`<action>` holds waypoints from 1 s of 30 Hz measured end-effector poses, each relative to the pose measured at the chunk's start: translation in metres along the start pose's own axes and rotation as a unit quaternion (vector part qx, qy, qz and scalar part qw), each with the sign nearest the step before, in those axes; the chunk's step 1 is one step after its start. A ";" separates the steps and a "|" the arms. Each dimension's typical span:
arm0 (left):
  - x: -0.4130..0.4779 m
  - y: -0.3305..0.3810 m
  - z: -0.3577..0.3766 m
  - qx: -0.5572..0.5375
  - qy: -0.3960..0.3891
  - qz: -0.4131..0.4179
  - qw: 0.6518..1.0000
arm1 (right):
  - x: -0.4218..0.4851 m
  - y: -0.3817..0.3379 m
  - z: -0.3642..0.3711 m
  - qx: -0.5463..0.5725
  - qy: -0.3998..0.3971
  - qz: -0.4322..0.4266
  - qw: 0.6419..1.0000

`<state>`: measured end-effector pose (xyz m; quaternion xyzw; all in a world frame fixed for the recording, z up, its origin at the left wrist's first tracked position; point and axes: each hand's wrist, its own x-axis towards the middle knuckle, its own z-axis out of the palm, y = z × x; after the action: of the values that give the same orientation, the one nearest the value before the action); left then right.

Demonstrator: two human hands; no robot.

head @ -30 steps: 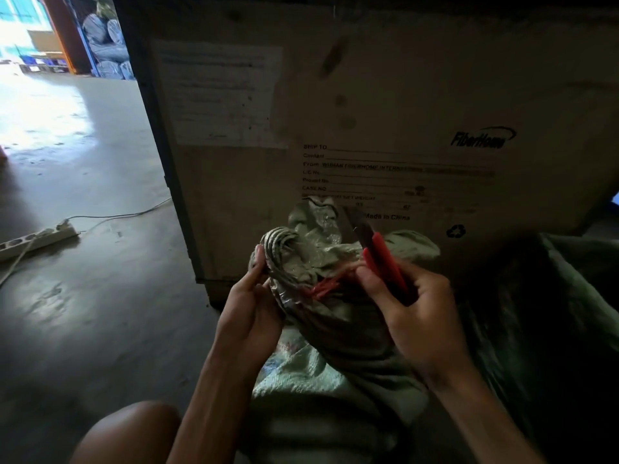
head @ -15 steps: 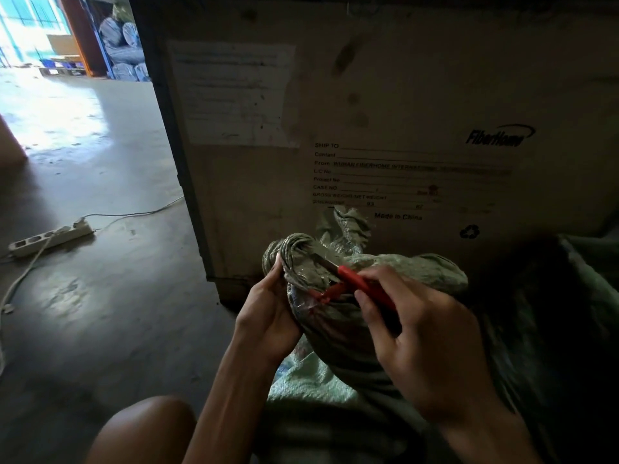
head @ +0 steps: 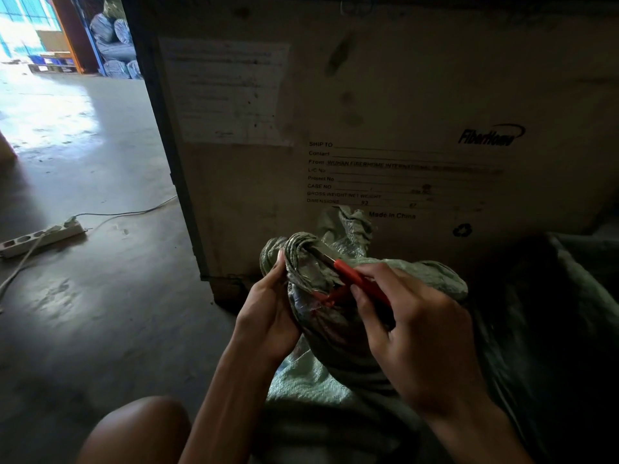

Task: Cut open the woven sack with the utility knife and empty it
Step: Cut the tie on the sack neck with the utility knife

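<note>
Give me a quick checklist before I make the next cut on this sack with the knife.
1. Right hand grips utility knife: ok.
2. Blade out, against the twisted neck of the sack: ok.
3. Left hand holds the neck steady: ok.
4. Left thumb clear of blade: cannot tell, it looks close.
5. Sack open: not ok, neck twisted shut, red tie on.

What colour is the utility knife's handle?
Red. The slim red-handled utility knife shows best in the head view, gripped by the right hand.

The woven sack (head: 338, 316) stands before the crate (head: 418, 105), power strip (head: 40, 236) left.
</note>
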<state>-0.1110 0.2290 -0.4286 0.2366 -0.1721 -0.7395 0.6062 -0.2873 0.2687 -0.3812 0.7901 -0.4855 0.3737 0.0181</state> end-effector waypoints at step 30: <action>-0.001 0.000 -0.002 0.012 0.083 0.052 0.995 | -0.012 -0.006 0.012 -0.011 -0.034 0.040 0.999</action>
<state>-0.1099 0.2300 -0.4300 0.2950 -0.1417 -0.6829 0.6531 -0.2787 0.2761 -0.3955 0.7819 -0.5210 0.3423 -0.0048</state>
